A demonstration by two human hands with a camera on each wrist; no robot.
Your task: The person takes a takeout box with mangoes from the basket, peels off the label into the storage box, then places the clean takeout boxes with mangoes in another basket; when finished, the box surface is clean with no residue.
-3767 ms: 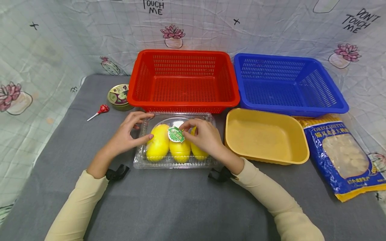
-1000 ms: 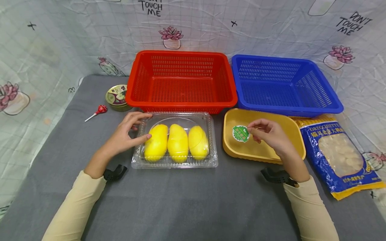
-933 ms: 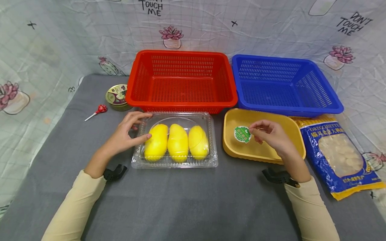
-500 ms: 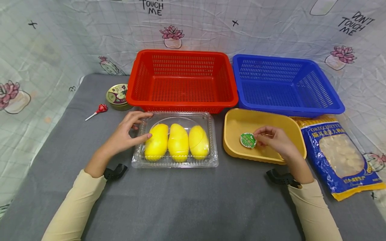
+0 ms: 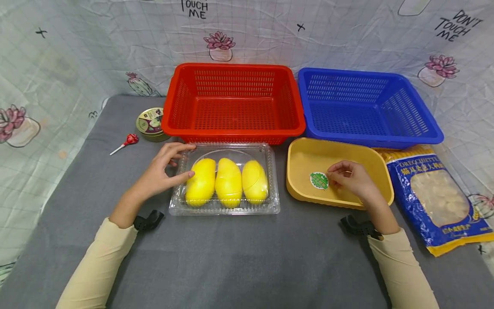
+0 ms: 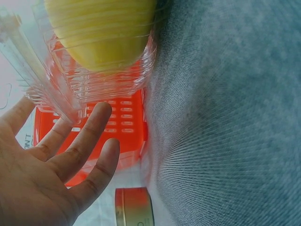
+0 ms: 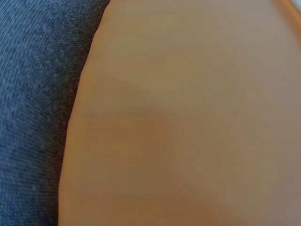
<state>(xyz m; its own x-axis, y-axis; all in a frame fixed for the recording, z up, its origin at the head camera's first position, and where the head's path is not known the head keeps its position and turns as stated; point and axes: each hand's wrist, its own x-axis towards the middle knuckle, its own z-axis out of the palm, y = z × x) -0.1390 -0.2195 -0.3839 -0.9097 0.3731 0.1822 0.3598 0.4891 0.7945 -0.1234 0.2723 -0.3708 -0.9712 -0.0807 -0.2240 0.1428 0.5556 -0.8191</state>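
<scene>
My right hand (image 5: 353,180) reaches into the yellow basin (image 5: 298,148) and pinches the right edge of a round green-and-white sticker (image 5: 319,180), close over the basin floor. Three yellow mangoes (image 5: 228,182) lie in a clear plastic clamshell box (image 5: 272,189) with its lid down. My left hand (image 5: 160,169) rests at the box's left side, thumb on the lid and fingers spread toward the far left corner. In the left wrist view those fingers are nearly straight beside the clear box (image 6: 70,106). The basin's wall (image 7: 183,113) fills the right wrist view, hiding the right hand.
Behind the box stands a red basket (image 5: 233,135), with a blue basket (image 5: 376,139) to its right. A blue-and-yellow pasta bag (image 5: 440,201) lies right of the basin. At the left are a round tin (image 5: 151,124) and a red lollipop (image 5: 131,139).
The right hand has carried the sticker from above the mango box into the yellow basin, then lower and slightly right. The left hand stays at the box.
</scene>
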